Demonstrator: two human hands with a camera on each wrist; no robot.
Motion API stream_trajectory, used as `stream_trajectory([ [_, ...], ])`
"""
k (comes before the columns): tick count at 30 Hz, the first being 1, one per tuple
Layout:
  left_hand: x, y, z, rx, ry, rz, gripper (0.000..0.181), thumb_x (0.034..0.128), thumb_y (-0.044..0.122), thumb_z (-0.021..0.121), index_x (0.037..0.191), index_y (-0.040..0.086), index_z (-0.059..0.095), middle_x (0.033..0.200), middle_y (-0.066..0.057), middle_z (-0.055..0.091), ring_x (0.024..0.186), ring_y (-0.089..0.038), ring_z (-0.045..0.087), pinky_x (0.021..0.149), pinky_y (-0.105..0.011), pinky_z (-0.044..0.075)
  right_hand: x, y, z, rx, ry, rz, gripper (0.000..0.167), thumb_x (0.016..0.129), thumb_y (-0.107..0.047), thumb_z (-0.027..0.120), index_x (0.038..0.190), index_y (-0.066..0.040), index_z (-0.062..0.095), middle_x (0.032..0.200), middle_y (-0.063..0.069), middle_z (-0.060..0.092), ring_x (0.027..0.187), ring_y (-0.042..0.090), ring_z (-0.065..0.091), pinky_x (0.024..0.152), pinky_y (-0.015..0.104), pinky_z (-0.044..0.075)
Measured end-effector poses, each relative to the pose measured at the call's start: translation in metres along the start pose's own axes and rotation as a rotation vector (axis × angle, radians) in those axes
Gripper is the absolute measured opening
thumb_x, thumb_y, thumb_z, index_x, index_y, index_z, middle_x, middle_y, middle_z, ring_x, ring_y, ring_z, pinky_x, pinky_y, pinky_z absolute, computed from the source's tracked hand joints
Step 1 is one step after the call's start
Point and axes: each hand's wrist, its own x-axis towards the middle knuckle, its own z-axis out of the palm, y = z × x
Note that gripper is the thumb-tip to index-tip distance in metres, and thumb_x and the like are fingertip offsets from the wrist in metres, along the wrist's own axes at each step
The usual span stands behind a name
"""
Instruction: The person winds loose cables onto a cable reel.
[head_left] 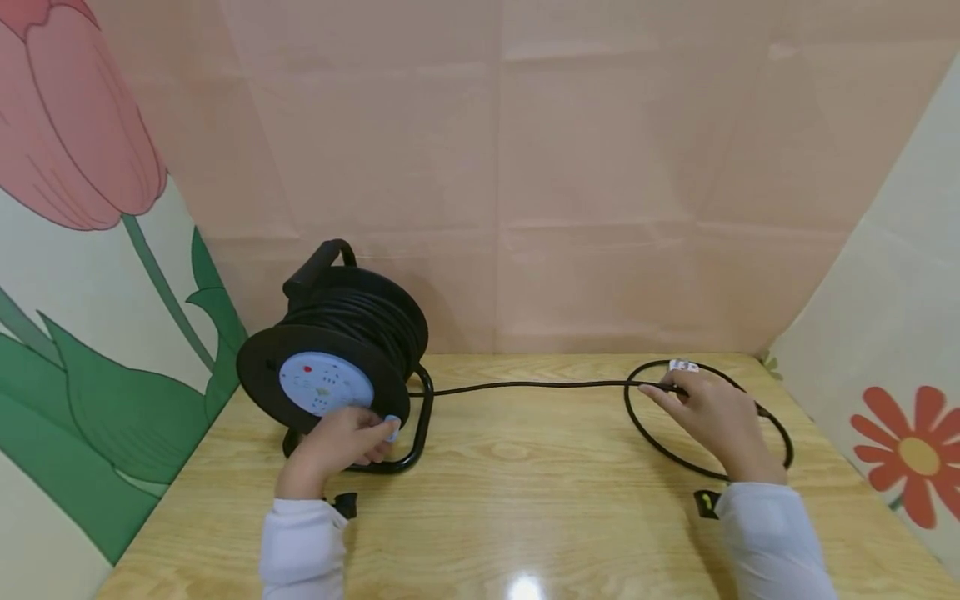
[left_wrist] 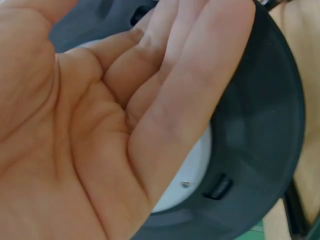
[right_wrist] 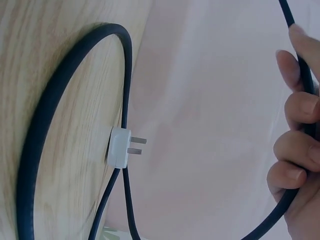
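On the left of the table in the head view stands a black cable reel [head_left: 360, 321], wound with black cable, its socket face [head_left: 326, 382] turned toward me. My left hand [head_left: 341, 442] pinches the small pale-blue knob [head_left: 392, 428] at the rim of the reel's front disc. In the left wrist view the fingers [left_wrist: 170, 100] curl in front of the disc [left_wrist: 260, 120] and hide the knob. From the reel, black cable [head_left: 525, 384] runs right to my right hand [head_left: 708, 408], whose fingers wrap round it. Beyond that hand the cable loops to a white two-pin plug [right_wrist: 119, 147].
The reel's black tube stand [head_left: 424, 417] rests on the wooden table [head_left: 525, 500]. A pink backdrop [head_left: 525, 183] rises behind the table, with flower-printed panels on either side. The loose cable loop [head_left: 637, 425] lies around the right hand.
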Motion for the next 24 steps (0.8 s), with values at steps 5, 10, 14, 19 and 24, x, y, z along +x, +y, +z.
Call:
stream_trajectory([
  [5,0.004,-0.012,-0.001,-0.073,-0.074,-0.007,0.044,0.1018,0.036,0.059,0.103,-0.007,0.069,0.088,-0.007,0.071,0.080,-0.020,0.069,0.074,-0.038,0.059,0.001,-0.003,0.001,0.006,0.019,-0.034,0.023,0.086,-0.049,0.077,0.083,-0.028,0.071,0.062,-0.012,0.056,0.053,0.007,0.047,0.047,0.033,0.039],
  [10,0.008,-0.023,-0.002,-0.128,-0.130,-0.013,0.049,0.1024,0.039,0.057,0.108,-0.009,0.066,0.089,-0.007,0.070,0.082,-0.021,0.069,0.076,-0.037,0.058,0.001,-0.006,0.000,0.029,-0.015,-0.033,0.022,0.086,-0.048,0.077,0.083,-0.027,0.070,0.061,-0.013,0.055,0.051,0.007,0.044,0.047,0.033,0.037],
  [14,0.011,-0.031,-0.003,-0.170,-0.162,-0.019,0.049,0.1030,0.038,0.055,0.110,-0.010,0.064,0.091,-0.008,0.070,0.085,-0.022,0.069,0.078,-0.038,0.058,-0.001,-0.005,-0.002,0.027,-0.025,-0.022,0.024,0.086,-0.050,0.076,0.081,-0.027,0.069,0.059,-0.014,0.052,0.050,0.008,0.041,0.045,0.031,0.033],
  [19,0.011,-0.037,-0.003,-0.190,-0.178,-0.032,0.047,0.1028,0.035,0.056,0.110,-0.011,0.064,0.092,-0.009,0.071,0.085,-0.022,0.069,0.078,-0.037,0.058,-0.002,-0.005,-0.001,0.041,-0.039,-0.012,0.026,0.087,-0.050,0.075,0.077,-0.029,0.064,0.057,-0.013,0.047,0.049,0.011,0.038,0.043,0.030,0.030],
  [24,0.010,-0.042,-0.004,-0.194,-0.192,-0.034,0.047,0.1025,0.034,0.056,0.111,-0.012,0.063,0.093,-0.009,0.071,0.085,-0.023,0.070,0.080,-0.040,0.058,0.000,-0.010,-0.001,0.070,-0.113,0.013,0.026,0.089,-0.052,0.072,0.078,-0.030,0.063,0.059,-0.012,0.049,0.050,0.011,0.040,0.044,0.030,0.031],
])
